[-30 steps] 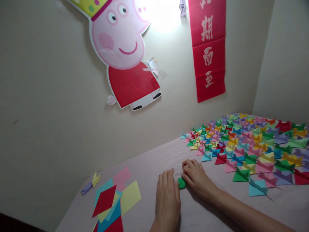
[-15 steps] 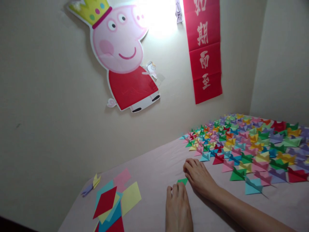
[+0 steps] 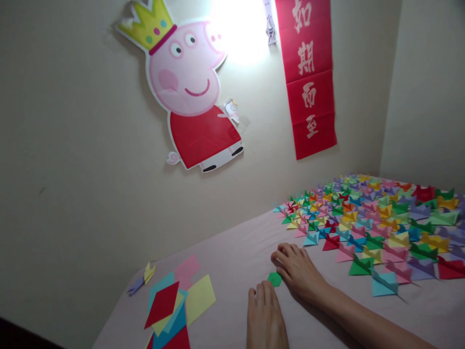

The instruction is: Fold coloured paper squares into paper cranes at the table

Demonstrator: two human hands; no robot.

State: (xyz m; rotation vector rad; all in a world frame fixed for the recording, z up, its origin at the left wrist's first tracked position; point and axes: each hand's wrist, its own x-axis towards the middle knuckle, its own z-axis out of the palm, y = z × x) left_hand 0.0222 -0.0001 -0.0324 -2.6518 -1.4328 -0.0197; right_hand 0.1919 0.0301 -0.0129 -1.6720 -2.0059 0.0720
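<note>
A small folded piece of green origami paper (image 3: pixel 275 279) lies on the bed sheet between my two hands, showing a roughly six-sided outline. My left hand (image 3: pixel 267 315) comes up from the bottom edge, its bent fingertips at the paper's lower left side. From the right reaches my right hand (image 3: pixel 300 269), fingers curled down, with the thumb side against the paper's right edge. The undersides of both hands are hidden. Rows of folded paper cranes (image 3: pixel 363 237) in many colours spread out beyond my right hand.
Loose square paper sheets (image 3: pixel 163 303) in red, yellow, blue and pink overlap on the left. Behind them, a yellow folded piece (image 3: pixel 148 272) and a purple folded piece (image 3: pixel 136 286) lie near the wall. A light blue crane (image 3: pixel 385 283) sits beyond my right forearm.
The green paper shows more of itself now, six-sided rather than a triangular tip. My left hand has drawn back slightly from it. The whole view has shifted a little.
</note>
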